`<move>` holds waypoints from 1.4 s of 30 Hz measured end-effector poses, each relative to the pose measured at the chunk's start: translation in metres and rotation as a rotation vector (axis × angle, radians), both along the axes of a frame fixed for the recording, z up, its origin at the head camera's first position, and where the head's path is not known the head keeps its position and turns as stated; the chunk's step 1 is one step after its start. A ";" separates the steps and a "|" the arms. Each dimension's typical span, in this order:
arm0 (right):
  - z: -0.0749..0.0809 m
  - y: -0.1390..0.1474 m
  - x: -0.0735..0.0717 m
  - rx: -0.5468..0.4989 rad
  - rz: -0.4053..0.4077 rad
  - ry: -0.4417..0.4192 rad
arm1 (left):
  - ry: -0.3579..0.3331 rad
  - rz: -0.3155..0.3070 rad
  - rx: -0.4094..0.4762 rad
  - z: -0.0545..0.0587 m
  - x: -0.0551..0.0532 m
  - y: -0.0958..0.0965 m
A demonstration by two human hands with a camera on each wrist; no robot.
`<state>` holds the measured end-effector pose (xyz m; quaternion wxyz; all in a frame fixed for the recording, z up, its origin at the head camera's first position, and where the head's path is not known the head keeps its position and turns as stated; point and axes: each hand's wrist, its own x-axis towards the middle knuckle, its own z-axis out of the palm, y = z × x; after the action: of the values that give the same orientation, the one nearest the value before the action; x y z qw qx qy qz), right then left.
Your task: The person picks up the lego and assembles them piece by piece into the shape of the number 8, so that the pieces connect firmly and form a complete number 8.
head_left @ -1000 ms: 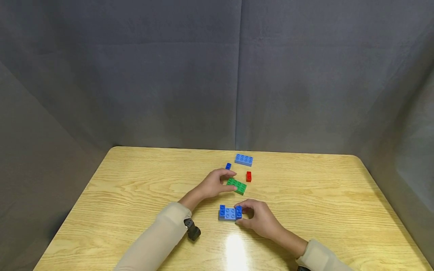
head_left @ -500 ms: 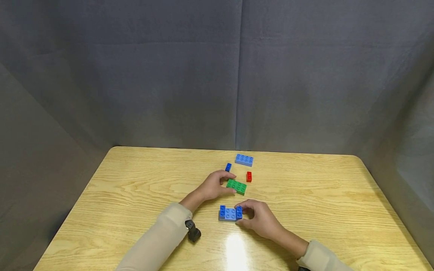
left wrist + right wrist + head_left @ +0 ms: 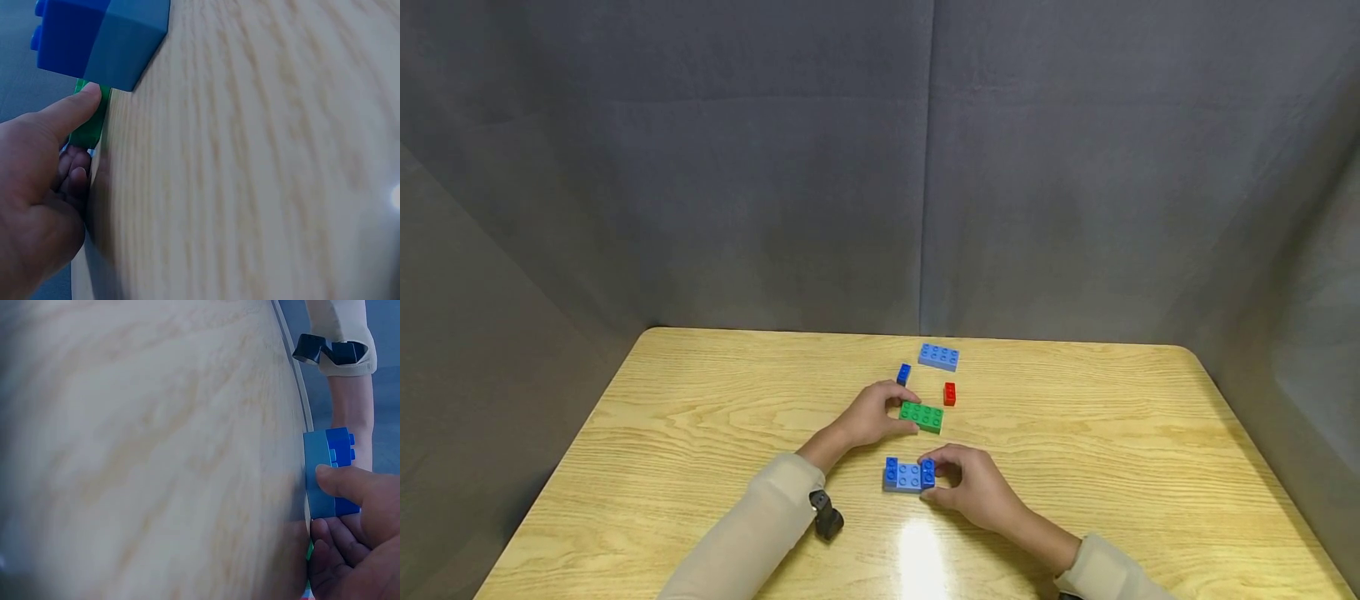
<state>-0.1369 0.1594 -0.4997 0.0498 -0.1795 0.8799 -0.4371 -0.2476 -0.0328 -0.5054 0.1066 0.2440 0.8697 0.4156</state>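
I saw the left hand [image 3: 874,414] pinching the left end of a green brick [image 3: 921,417] between thumb and fingers, on the worktop [image 3: 662,433], a small blue brick [image 3: 903,373] just beyond. On its near side sat a light-blue brick [image 3: 909,477] with a dark-blue brick [image 3: 891,472] on each end; farther right, a red brick [image 3: 950,394] lay beyond, and rightmost, the right hand [image 3: 976,485] pinched the light-blue brick's right end with thumb and fingers.

Grey curtain [image 3: 775,183] behind wooden table [image 3: 1090,442]
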 end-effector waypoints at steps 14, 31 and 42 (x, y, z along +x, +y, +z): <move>-0.001 -0.001 0.000 -0.006 -0.007 0.005 | -0.020 0.003 0.055 0.000 0.000 -0.005; 0.000 -0.001 0.000 -0.007 -0.007 0.000 | -0.005 0.000 0.078 0.014 0.005 -0.008; 0.001 -0.002 -0.001 -0.009 -0.005 0.005 | -0.001 0.010 0.150 0.025 0.009 -0.014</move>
<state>-0.1375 0.1576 -0.4989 0.0459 -0.1787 0.8784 -0.4409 -0.2391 -0.0468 -0.4808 0.0862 0.2468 0.8374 0.4801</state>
